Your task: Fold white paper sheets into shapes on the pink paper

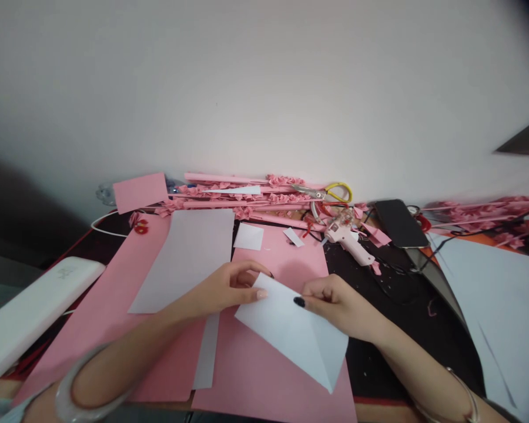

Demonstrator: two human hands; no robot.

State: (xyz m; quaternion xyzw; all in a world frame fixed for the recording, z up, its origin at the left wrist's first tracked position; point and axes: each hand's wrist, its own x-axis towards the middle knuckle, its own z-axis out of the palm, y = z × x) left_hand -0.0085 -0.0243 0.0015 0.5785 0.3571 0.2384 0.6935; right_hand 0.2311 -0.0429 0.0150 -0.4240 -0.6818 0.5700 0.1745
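Note:
Between my two hands is a sheet of white paper point(286, 329), tilted above the pink paper point(229, 388), with a crease running near its right end. My left hand point(240, 286) pinches its upper left corner between thumb and fingers. On the upper edge, right of the middle, my right hand point(330, 299) grips the same sheet, its dark-nailed thumb on the near face. Beyond the hands, a small white paper square point(248, 236) and a little white scrap point(294, 237) rest on the pink paper. A larger white sheet point(194, 252) is spread left of my left hand.
A pink glue gun point(350, 241) and a black phone point(401, 223) are at the back right. Yellow-handled scissors point(338, 191) lie on pink paper flower stems point(229, 202) by the wall. At left is a long white device point(39, 311); white sheets point(502, 311) lie at right.

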